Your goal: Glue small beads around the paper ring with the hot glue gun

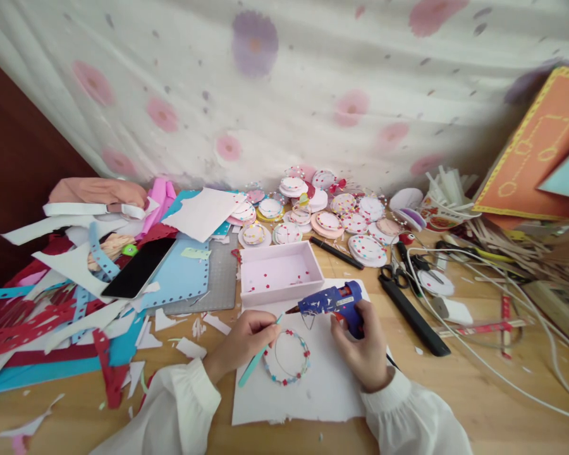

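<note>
Pinched in the fingers of my left hand (245, 338) are slim teal tweezers (252, 368), their tip pointing up and away. My right hand (360, 347) is closed around the handle of a blue glue gun (332, 300), whose nozzle points left, just above the tweezers' tip. Between the hands, a thin wire ring (307, 363) dotted with small red, blue and pale flower pieces lies on a white sheet of paper (332, 398). Behind it stands an open pale pink box (282, 291) holding a few tiny red pieces.
Several decorated paper discs (367, 251) crowd the back. Left are paper scraps (76, 265) and a black phone (140, 268). Right lie scissors (394, 276), a long black-handled tool (415, 316), a white cable (483, 366) and a tub of glue sticks (443, 208).
</note>
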